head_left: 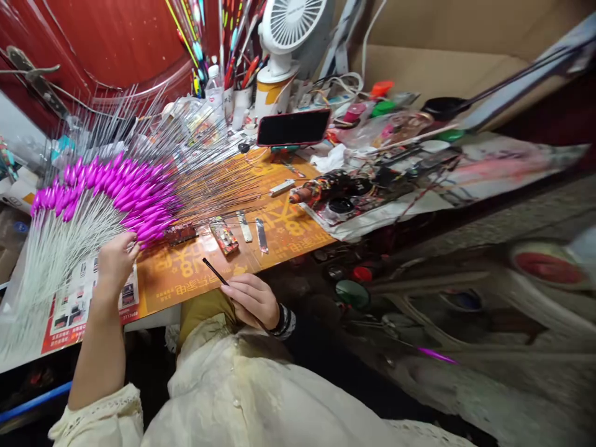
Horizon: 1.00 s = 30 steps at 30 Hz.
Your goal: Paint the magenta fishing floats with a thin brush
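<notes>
A wide fan of magenta floats [149,198] with thin dark stems and pale tails lies over the left of the table. At its lower right edge, my left hand [117,256] has its fingers closed on a magenta float. My right hand [254,301] is in front of the table's near edge, over my lap. Its closed fingers hold a thin black brush [215,271], whose tip points up and left. Another magenta float [437,355] shows far to the right, beyond the table, apart from the bundle.
A speckled block [224,236], metal strips [261,236] and a grey-white bar [282,187] lie on the orange table covering [162,288]. Behind them stand a phone [293,128], a white fan [293,25] and a bottle [214,90]. Clutter surrounds a black pot [341,205] at right.
</notes>
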Motion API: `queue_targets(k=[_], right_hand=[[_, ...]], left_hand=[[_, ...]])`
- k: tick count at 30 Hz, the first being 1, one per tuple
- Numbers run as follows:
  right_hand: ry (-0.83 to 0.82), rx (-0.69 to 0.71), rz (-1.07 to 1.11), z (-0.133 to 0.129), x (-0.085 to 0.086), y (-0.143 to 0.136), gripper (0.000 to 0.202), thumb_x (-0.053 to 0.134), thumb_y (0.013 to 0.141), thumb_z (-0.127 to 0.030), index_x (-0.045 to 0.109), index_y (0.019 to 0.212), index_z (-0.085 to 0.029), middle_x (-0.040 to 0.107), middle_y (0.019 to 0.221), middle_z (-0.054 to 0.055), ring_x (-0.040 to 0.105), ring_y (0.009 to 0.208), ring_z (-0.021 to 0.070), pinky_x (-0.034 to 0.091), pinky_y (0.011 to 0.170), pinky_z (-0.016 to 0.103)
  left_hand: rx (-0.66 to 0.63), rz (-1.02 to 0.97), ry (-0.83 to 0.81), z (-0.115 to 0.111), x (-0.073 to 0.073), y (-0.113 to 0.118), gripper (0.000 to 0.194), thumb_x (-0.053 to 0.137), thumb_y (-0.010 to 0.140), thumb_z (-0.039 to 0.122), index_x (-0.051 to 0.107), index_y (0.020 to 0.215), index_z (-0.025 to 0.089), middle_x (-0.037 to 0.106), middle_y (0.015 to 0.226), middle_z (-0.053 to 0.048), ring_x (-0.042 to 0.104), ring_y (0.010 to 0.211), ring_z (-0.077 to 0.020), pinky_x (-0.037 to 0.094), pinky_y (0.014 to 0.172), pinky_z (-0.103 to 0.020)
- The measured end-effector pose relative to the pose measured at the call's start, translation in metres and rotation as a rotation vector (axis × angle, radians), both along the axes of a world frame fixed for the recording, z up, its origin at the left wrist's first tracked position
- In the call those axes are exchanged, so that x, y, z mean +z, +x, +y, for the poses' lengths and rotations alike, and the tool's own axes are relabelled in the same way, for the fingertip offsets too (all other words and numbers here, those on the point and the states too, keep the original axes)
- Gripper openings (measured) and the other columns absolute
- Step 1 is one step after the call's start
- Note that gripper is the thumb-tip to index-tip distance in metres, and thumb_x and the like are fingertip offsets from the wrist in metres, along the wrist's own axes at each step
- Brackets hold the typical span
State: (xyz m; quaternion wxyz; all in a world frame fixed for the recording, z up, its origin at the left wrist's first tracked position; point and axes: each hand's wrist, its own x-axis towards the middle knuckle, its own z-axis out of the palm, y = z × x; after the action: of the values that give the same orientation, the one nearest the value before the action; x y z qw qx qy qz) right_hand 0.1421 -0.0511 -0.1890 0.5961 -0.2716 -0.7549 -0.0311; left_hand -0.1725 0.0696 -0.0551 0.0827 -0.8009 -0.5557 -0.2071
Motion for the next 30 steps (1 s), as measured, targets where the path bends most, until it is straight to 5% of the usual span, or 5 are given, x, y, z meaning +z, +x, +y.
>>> queue_targets(k=[5, 10, 18, 30], right_hand=[[0.077, -0.074, 0.008, -0.002, 0.012, 0.033, 0.047, 0.051, 0.097, -0.015, 0.057, 0.144, -0.014, 0.078, 0.095, 0.01, 0.074, 0.09, 0.0205, 0.065, 0.076, 0.035], [0.077, -0.175, 0.005, 0.007, 0.016, 0.062, 0.047, 0.052, 0.097, -0.014, 0.058, 0.143, -0.018, 0.078, 0.097, 0.009, 0.073, 0.087, 0.0198, 0.064, 0.075, 0.035], [-0.08, -0.418, 0.059, 0.047, 0.016, 0.084, 0.04, 0.049, 0.1, -0.015, 0.062, 0.137, -0.019, 0.078, 0.11, 0.011, 0.074, 0.1, 0.0217, 0.062, 0.091, 0.039], [-0.33, -0.501, -0.025, 0.071, 0.019, 0.087, 0.057, 0.043, 0.105, -0.021, 0.033, 0.161, -0.015, 0.057, 0.151, 0.016, 0.057, 0.139, 0.0252, 0.052, 0.115, 0.041]], left_hand=[[-0.06, -0.062, 0.003, -0.033, 0.02, -0.007, 0.018, 0.061, 0.094, 0.037, 0.076, 0.096, 0.026, 0.071, 0.077, 0.0, 0.057, 0.058, -0.0146, 0.042, 0.061, -0.028], [-0.108, -0.091, -0.065, -0.05, 0.013, -0.009, 0.019, 0.062, 0.093, 0.039, 0.075, 0.09, 0.025, 0.071, 0.076, 0.001, 0.054, 0.055, -0.0125, 0.04, 0.056, -0.026], [-0.05, -0.072, -0.148, -0.049, 0.002, -0.02, 0.025, 0.06, 0.09, 0.043, 0.076, 0.088, 0.024, 0.074, 0.078, 0.001, 0.057, 0.057, -0.0113, 0.041, 0.058, -0.023], [-0.066, -0.061, -0.086, -0.036, -0.01, -0.024, 0.024, 0.06, 0.088, 0.043, 0.077, 0.088, 0.025, 0.076, 0.081, 0.001, 0.058, 0.056, -0.0135, 0.038, 0.052, -0.026]])
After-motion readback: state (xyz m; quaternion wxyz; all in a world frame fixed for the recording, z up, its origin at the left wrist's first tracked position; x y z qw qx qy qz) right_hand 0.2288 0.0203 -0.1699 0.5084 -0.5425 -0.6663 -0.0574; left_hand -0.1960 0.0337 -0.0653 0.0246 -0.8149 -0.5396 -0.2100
